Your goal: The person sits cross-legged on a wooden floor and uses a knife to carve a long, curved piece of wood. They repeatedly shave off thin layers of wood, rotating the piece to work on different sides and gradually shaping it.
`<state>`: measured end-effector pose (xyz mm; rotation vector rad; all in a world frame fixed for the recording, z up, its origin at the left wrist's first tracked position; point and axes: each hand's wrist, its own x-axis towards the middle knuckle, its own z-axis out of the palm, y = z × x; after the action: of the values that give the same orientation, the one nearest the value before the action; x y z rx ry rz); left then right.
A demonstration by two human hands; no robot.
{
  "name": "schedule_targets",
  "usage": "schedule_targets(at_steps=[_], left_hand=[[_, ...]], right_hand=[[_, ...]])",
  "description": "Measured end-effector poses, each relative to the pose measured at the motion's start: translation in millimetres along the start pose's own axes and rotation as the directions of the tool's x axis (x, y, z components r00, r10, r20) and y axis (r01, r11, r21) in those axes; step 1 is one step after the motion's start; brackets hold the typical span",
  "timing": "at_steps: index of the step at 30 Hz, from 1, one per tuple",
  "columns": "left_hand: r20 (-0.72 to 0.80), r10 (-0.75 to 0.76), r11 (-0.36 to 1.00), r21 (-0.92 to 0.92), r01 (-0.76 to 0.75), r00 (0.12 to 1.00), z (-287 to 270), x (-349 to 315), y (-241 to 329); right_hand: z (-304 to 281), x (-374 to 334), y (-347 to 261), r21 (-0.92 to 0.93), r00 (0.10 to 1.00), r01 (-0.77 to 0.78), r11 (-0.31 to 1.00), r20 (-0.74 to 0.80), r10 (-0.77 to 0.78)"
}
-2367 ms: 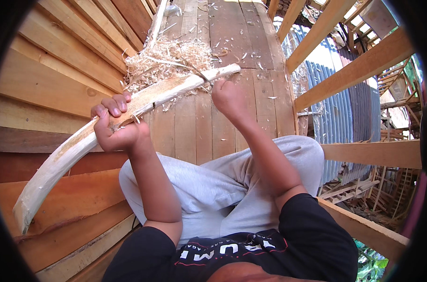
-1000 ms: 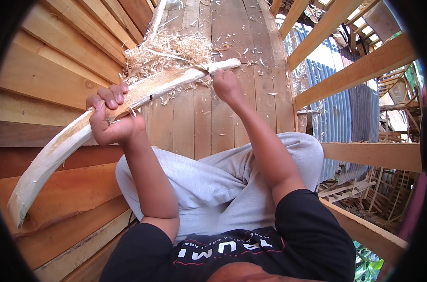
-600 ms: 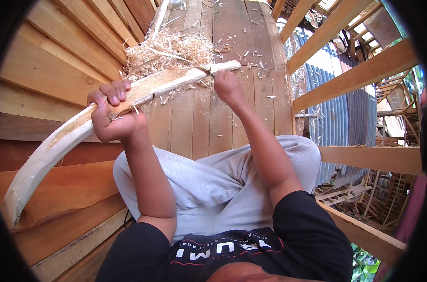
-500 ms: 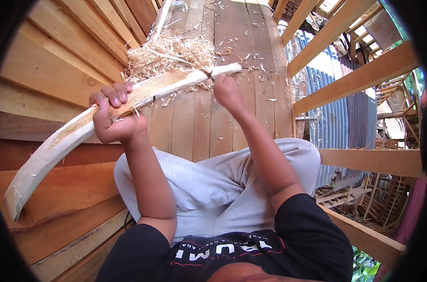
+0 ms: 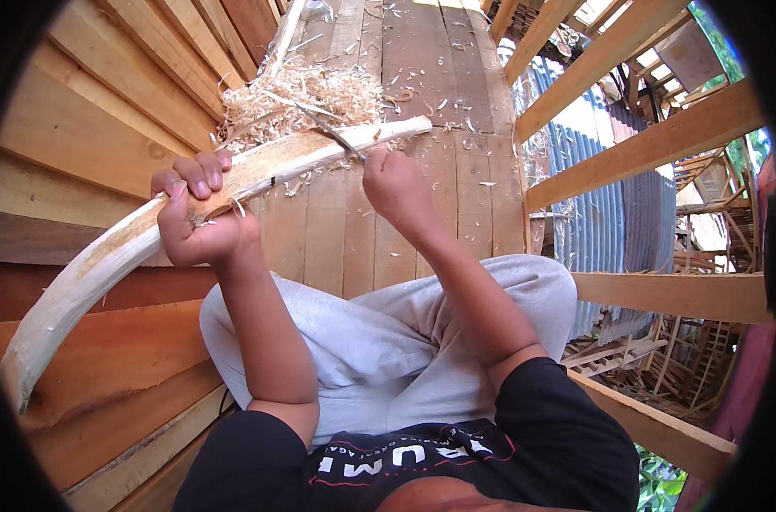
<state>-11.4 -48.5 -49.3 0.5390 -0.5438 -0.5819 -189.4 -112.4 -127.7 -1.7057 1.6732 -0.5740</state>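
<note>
A long, curved, pale piece of wood [image 5: 89, 273] slants across the left of the view, its thin end pointing away to the right. Around its middle, my left hand [image 5: 202, 212] is closed, fingers over the top and thumb on the near side. My right hand [image 5: 395, 183] is shut on a knife [image 5: 337, 136], whose narrow blade lies across the wood near the thin end. The knife's handle is hidden in my fist. A dark mark and a small curled sliver show on the wood beside my left hand.
Beyond the wood lies a heap of wood shavings [image 5: 320, 90] on the plank floor [image 5: 418, 51], with loose curls scattered about. A plank wall [image 5: 81, 128] rises at the left. Wooden rails [image 5: 644, 149] run along the right, with corrugated metal sheets [image 5: 606, 188] outside.
My right hand has moved slightly left and nearer to me along the wood, and the knife blade has turned so its flat shows more. My left hand keeps its grip.
</note>
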Motion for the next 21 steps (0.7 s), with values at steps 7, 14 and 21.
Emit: schedule_targets(at_steps=[7, 14, 21], left_hand=[[0.000, -0.008, 1.000, -0.009, 0.008, 1.000, 3.7, 2.9, -3.2], [-0.004, 0.008, 1.000, -0.028, -0.009, 1.000, 0.8, 0.7, -0.9], [-0.001, 0.020, 1.000, 0.003, -0.020, 1.000, -0.4, 2.0, 0.8]], right_hand=[[16.4, 57.4, 55.3, 0.042, 0.992, 0.025, 0.999, -0.125, -0.019], [9.3, 6.1, 1.5, -0.061, 0.994, 0.039, 0.997, -0.099, -0.045], [7.3, 7.0, 9.9, 0.009, 1.000, -0.010, 1.000, -0.022, 0.010]])
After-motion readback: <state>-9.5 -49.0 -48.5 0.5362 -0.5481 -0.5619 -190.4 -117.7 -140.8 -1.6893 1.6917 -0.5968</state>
